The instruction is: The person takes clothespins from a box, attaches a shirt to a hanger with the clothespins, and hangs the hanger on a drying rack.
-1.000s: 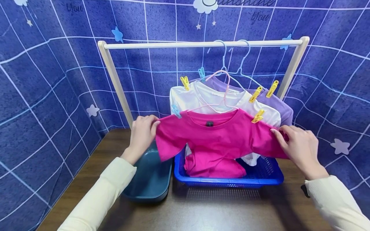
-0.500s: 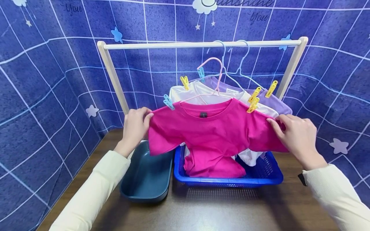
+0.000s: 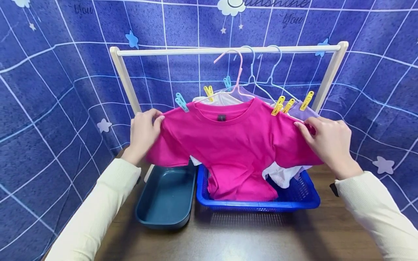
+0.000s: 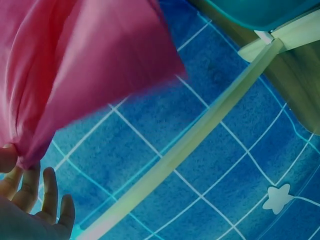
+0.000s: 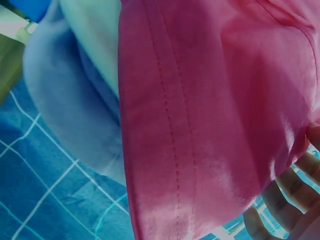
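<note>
A magenta T-shirt point(image 3: 228, 141) is stretched between both hands, its lower part lying in a blue basket point(image 3: 258, 205). My left hand point(image 3: 143, 134) pinches the top of one sleeve; my right hand point(image 3: 328, 143) pinches the other. Inside the collar sits a pink hanger point(image 3: 238, 78), its hook just in front of the rack's rail. A light blue clothespin point(image 3: 181, 102) grips one shoulder and a yellow clothespin point(image 3: 278, 106) the other. In the left wrist view the thumb and fingers gather the cloth point(image 4: 30, 145). The right wrist view has the sleeve point(image 5: 200, 125) hanging from the fingers.
Behind stands a rack with a white rail point(image 3: 183, 52). On it, blue hangers point(image 3: 252, 69) bear a white shirt point(image 3: 281, 174) and a purple shirt point(image 3: 302, 110), both mostly hidden. A dark teal bin point(image 3: 164, 203) is left of the basket on the wooden table point(image 3: 241, 239).
Both hands have raised the magenta T-shirt and shifted it left. The pink hanger's hook has risen from below the rail to its height, covering more of the white shirt.
</note>
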A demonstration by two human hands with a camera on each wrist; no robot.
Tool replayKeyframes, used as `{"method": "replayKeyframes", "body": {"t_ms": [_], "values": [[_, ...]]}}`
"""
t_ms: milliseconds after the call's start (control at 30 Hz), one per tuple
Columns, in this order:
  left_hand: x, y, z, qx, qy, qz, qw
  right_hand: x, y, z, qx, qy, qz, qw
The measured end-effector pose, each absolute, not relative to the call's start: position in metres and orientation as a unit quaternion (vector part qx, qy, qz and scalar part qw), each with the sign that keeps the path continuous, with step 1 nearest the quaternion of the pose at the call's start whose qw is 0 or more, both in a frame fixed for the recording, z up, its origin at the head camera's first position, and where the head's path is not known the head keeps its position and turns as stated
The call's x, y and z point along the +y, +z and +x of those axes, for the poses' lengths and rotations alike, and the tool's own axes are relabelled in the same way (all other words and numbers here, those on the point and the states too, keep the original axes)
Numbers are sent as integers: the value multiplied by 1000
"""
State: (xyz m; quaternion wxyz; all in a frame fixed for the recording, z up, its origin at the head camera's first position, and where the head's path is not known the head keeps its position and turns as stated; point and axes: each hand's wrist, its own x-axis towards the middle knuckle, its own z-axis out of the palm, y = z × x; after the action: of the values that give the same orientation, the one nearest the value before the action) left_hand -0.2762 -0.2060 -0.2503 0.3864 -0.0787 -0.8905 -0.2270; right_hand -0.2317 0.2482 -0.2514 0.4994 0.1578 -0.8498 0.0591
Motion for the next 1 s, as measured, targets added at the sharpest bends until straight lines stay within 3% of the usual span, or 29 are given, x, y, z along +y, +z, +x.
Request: {"method": "replayKeyframes", "body": {"t_ms": [1000], "values": [[-218,-203,-301,-900,-221,-15,375,213,-212,-247,-868,62,125,476]]}}
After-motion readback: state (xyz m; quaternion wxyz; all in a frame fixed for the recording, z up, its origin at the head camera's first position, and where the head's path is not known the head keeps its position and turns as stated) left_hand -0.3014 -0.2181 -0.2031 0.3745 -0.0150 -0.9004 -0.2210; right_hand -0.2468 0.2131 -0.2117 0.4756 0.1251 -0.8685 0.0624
